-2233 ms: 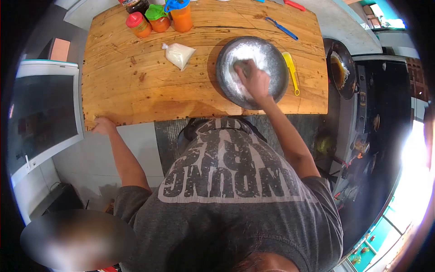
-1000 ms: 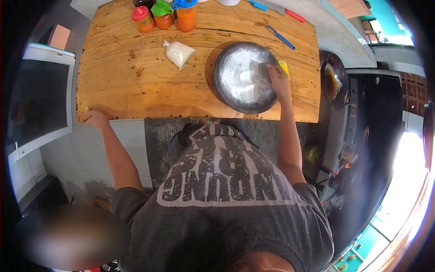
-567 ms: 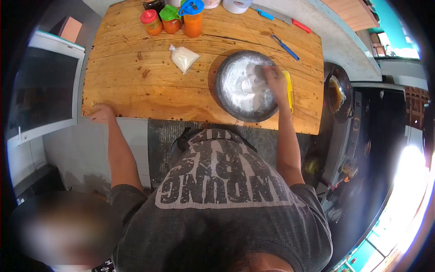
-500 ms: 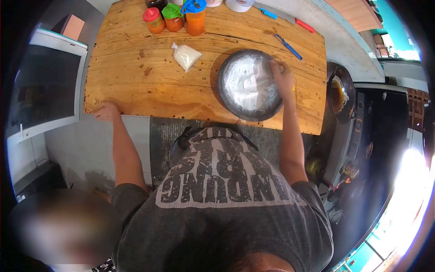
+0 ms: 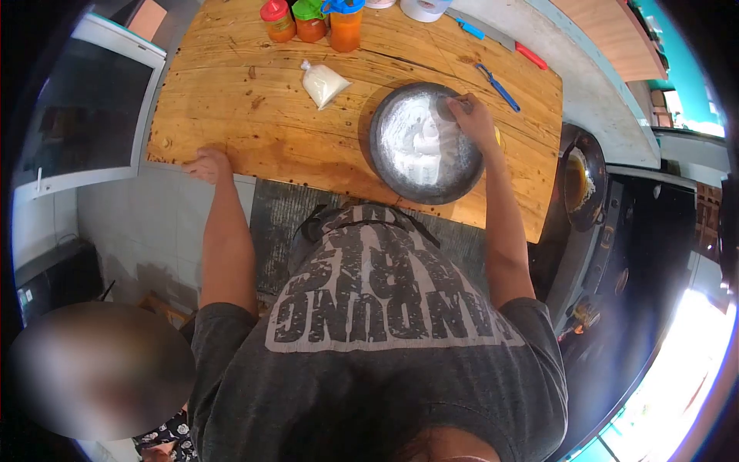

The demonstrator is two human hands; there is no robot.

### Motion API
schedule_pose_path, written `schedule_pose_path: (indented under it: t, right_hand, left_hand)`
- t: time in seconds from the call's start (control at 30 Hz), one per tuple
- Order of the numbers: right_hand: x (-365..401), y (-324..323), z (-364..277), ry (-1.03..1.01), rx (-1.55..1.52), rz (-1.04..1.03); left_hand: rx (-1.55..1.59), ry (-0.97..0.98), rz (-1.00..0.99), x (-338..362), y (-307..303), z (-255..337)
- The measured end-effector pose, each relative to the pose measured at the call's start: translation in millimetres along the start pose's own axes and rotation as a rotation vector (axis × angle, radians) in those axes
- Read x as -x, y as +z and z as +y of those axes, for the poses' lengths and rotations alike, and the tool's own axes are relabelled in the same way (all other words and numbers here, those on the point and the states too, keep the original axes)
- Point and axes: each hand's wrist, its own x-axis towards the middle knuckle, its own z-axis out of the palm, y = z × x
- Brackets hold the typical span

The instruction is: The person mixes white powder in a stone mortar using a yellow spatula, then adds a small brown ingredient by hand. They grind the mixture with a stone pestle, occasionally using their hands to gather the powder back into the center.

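A round dark pan (image 5: 385,173) with a pale, shiny inside lies on the right part of the wooden table (image 5: 269,146). My right hand (image 5: 473,123) reaches over its right rim, fingers pinched together above the inside. A small greyish shape shows at the fingertips; I cannot make out what it is. My left hand (image 5: 208,165) is closed on the table's near edge at the left corner. Between the hands, farther back, sits a tied clear bag of white powder (image 5: 324,85). Something yellow (image 5: 498,137) peeks out beside the pan, under my right wrist.
Lidded containers, one red-topped (image 5: 278,21), one green-topped (image 5: 309,23) and one blue-topped (image 5: 345,29), stand at the back. A blue peeler-like tool (image 5: 499,88) and a red-handled knife (image 5: 531,55) lie back right. A wok (image 5: 579,181) sits right of the table. Another person (image 5: 165,439) is at lower left.
My right hand has moved from the pan's right rim inward and slightly up, over the pan's inside. My left hand stays at the table edge. The whole view has shifted and turned slightly.
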Motion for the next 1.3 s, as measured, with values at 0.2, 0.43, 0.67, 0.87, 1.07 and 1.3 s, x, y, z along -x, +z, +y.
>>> schedule_pose_path:
  t: [0.2, 0.43, 0.67, 0.87, 1.07, 1.3]
  right_hand:
    - [-19, 10, 6, -0.038, 0.229, -0.148]
    - [13, 13, -16, -0.078, 0.319, -0.197]
    - [95, 52, -7, -0.273, 0.509, 0.07]
    - [7, 22, -11, 0.028, 0.195, -0.132]
    - [87, 51, -11, -0.175, 0.401, 0.026]
    - [18, 32, 2, -0.025, 0.23, 0.084]
  left_hand:
    - [-0.095, -0.136, 0.078, 22, 34, -9]
    - [0.004, -0.174, -0.086, 68, -26, 32]
    - [-0.014, -0.168, -0.11, 70, -32, 34]
    - [-0.016, -0.194, -0.118, 70, -32, 30]
    - [0.033, -0.176, -0.113, 67, -34, 33]
    - [-0.072, -0.205, -0.02, 50, -2, 22]
